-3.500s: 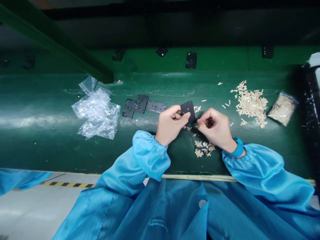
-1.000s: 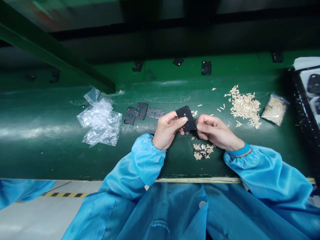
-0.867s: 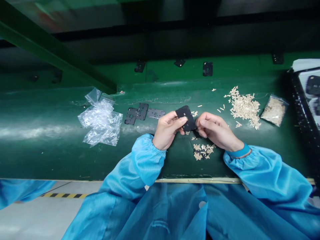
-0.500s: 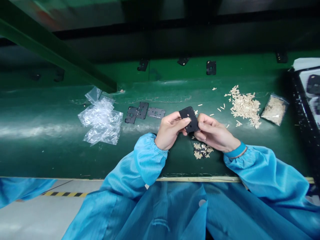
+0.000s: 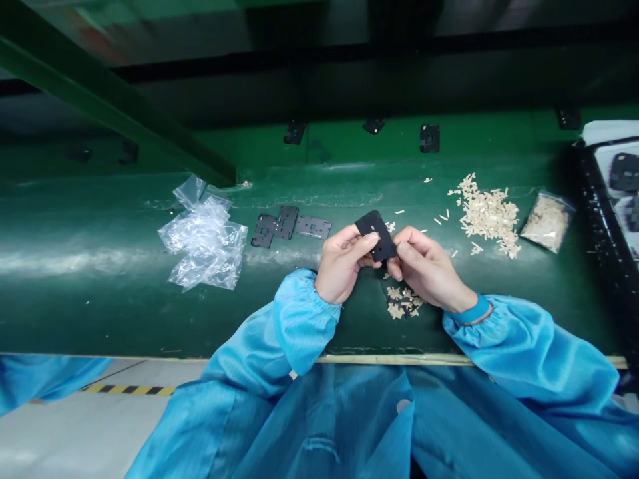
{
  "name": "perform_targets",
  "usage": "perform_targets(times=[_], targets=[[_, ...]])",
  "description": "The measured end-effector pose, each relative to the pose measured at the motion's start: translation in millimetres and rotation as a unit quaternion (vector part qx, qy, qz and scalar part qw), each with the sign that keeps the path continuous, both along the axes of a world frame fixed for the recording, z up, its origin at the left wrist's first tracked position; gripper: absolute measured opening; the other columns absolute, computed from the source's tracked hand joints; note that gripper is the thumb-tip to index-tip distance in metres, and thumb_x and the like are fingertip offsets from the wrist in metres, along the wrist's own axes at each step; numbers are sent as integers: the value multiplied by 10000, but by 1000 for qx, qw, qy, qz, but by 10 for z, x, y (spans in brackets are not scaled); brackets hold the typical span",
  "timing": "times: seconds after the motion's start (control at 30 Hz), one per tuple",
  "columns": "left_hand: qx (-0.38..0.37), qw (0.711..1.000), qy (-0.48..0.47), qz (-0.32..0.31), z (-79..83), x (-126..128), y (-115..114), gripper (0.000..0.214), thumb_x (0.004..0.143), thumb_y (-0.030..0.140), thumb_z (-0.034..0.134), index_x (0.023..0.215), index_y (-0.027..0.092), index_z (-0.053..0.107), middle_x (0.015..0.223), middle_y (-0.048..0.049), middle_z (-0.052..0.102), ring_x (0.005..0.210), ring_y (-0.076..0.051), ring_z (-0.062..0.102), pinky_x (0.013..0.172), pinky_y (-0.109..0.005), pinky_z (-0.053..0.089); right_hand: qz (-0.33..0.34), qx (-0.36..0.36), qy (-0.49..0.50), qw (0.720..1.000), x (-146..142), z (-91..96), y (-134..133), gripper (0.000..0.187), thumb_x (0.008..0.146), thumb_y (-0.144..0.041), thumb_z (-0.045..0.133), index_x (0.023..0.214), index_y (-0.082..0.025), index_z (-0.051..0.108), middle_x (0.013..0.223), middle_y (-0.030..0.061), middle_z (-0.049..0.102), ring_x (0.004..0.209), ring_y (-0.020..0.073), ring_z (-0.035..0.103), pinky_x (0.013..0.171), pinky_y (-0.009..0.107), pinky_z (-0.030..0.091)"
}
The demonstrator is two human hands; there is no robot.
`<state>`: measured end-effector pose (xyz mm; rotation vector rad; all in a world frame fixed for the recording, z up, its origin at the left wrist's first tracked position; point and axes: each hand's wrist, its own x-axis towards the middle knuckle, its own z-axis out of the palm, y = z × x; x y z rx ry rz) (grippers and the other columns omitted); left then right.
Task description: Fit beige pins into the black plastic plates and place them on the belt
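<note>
My left hand [image 5: 345, 258] grips a flat black plastic plate [image 5: 377, 233] with small cut-outs, thumb across its face. At the plate's right edge, the fingers of my right hand [image 5: 424, 265] are pinched together; whatever lies between them is too small to make out. Just below the hands is a small heap of beige and black bits [image 5: 403, 303]. Further right spreads a pile of small beige strips [image 5: 490, 216], with a few loose ones nearer my right hand. Several similar black plates [image 5: 286, 223] lie on the bench left of my left hand.
Clear plastic bags [image 5: 204, 236] are heaped on the left of the green bench [image 5: 124, 313]. A filled zip bag [image 5: 548, 221] lies right of the strips, near a black-edged tray [image 5: 606, 219]. More black plates [image 5: 429, 138] lie along the back. A green post [image 5: 150, 126] slants in at upper left.
The plate in my left hand has turned slightly, and my right fingers have shifted a little at its edge. The whole view has moved slightly.
</note>
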<state>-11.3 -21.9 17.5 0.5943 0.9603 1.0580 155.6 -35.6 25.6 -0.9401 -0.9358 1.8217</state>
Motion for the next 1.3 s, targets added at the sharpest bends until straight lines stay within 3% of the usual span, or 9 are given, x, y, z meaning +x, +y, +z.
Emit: perform_targets(times=[0.23, 0.33, 0.53, 0.7, 0.87, 1.17, 1.3], targets=[[-26, 999, -25, -13, 27, 21, -24, 367, 717, 413, 877, 919, 161, 702, 730, 18, 674, 580, -61, 618, 513, -146, 535, 49, -48, 66, 996, -8, 13, 4, 389, 862, -496, 788, 892, -248, 490, 685, -51, 616, 519, 98, 442, 556, 250, 329], [-31, 999, -41, -13, 45, 15, -23, 368, 717, 405, 879, 929, 163, 700, 727, 20, 677, 580, -61, 621, 517, -142, 538, 48, -31, 75, 996, -1, 21, 6, 315, 890, -443, 776, 915, -238, 539, 755, -23, 673, 535, 92, 462, 561, 252, 342], [-24, 999, -40, 20, 69, 17, -17, 332, 724, 374, 873, 917, 158, 712, 722, 21, 693, 575, -59, 627, 528, -138, 549, -13, 13, 33, 999, -12, -9, -20, 302, 912, -489, 744, 931, -228, 593, 704, -38, 595, 580, 116, 527, 587, 272, 393], [-30, 998, -49, 33, 88, 43, -35, 322, 719, 371, 874, 893, 157, 708, 727, 22, 693, 551, -49, 615, 531, -138, 548, -25, 67, 13, 997, -63, -103, -54, 217, 935, -367, 749, 941, -239, 574, 671, -53, 611, 567, 107, 538, 570, 252, 399], [-39, 997, -62, 33, 103, 46, -44, 309, 728, 361, 868, 896, 157, 707, 716, 20, 693, 553, -48, 617, 529, -133, 544, -44, 120, -44, 991, -44, -116, -46, 185, 911, -306, 772, 943, -235, 604, 794, -13, 672, 647, 124, 599, 617, 273, 465], [5, 999, 0, 40, 79, 64, -41, 345, 711, 409, 872, 866, 152, 701, 709, 12, 689, 559, -73, 631, 563, -185, 575, -7, -48, 93, 995, -27, -6, -13, 215, 894, -374, 755, 875, -228, 599, 731, -23, 623, 607, 124, 533, 619, 285, 408], [38, 997, 29, 60, 40, 68, -58, 310, 741, 399, 856, 882, 159, 720, 697, 16, 689, 557, -81, 641, 555, -194, 575, -2, -75, 123, 990, -41, 2, -30, 205, 876, -328, 770, 864, -226, 591, 729, -28, 612, 607, 123, 521, 624, 283, 395]])
